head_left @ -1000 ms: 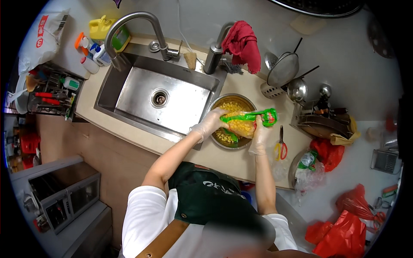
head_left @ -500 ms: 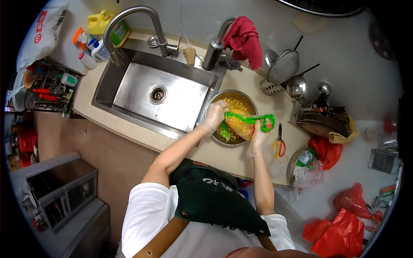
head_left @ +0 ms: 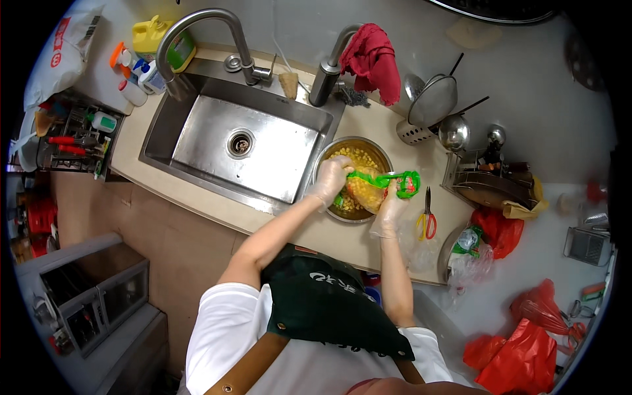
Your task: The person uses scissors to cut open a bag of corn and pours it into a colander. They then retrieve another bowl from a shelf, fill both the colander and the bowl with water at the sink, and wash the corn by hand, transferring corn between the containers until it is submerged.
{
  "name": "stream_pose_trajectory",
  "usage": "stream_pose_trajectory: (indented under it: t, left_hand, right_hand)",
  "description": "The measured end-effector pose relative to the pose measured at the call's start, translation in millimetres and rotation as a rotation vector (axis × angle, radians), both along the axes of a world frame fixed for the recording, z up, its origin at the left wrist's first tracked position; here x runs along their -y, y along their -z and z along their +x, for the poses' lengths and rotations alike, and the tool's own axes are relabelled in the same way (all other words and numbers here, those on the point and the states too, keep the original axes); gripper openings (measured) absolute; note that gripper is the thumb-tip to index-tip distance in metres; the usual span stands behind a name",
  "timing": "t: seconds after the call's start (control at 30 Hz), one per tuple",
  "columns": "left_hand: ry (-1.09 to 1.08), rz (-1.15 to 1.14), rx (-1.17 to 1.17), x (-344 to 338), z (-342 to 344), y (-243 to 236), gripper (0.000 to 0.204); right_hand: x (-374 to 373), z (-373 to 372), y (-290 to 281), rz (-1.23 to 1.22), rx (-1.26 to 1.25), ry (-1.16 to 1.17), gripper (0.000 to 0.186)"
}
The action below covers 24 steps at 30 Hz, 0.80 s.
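Note:
A steel bowl [head_left: 360, 155] of yellow corn kernels sits on the counter just right of the sink. Over it, a green plastic bag [head_left: 401, 184] of corn is tilted between both hands. My left hand [head_left: 329, 179], in a clear glove, grips the bag's left end above the bowl's left side. My right hand [head_left: 390, 205], also gloved, grips the other end at the bowl's right rim. Scissors [head_left: 426, 224] with red and yellow handles lie on the counter right of my right hand.
A steel sink [head_left: 217, 158] with a faucet [head_left: 227, 23] is on the left. A red cloth [head_left: 372, 59] hangs on a second tap. Strainers [head_left: 432, 100] and ladles stand behind the bowl. Bottles [head_left: 151, 72] stand at back left; red bags [head_left: 513, 355] are at lower right.
Compared with a second ago, my left hand has moved slightly up and my right hand slightly left, both still on the bag. The bag has shifted a little over the bowl.

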<state>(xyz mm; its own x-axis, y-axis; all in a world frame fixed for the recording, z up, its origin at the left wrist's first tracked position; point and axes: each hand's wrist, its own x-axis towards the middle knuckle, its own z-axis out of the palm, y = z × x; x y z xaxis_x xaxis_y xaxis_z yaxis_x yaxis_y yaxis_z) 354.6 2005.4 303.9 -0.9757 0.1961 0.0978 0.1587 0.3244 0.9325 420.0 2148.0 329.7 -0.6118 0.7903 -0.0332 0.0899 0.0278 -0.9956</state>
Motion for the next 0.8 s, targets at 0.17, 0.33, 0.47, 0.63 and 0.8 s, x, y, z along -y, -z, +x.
stream_pose_trajectory:
  t: [0.17, 0.33, 0.47, 0.63, 0.8]
  left_hand:
    - [0.349, -0.107, -0.063, 18.8, -14.1, -5.9, 0.051]
    - [0.558, -0.124, -0.021, 0.7, -5.5, -31.3, 0.092]
    - [0.492, -0.105, -0.149, -7.1, -3.7, -14.1, 0.083]
    - [0.495, -0.032, -0.123, -6.8, -17.3, -8.2, 0.071]
    - [0.48, -0.08, -0.043, 11.4, -32.1, -9.1, 0.083]
  right_hand:
    - [-12.7, -4.5, -20.5, -0.087, 0.04, -0.202, 0.016]
    - [-11.3, -16.3, -5.9, -0.283, -0.06, -0.202, 0.019]
    - [-13.4, -25.2, -3.9, -0.374, -0.15, -0.221, 0.021]
    - [-14.8, -29.5, -9.8, -0.171, 0.023, -0.194, 0.023]
    - [-17.9, -27.2, -18.2, 0.045, 0.1, -0.487, 0.026]
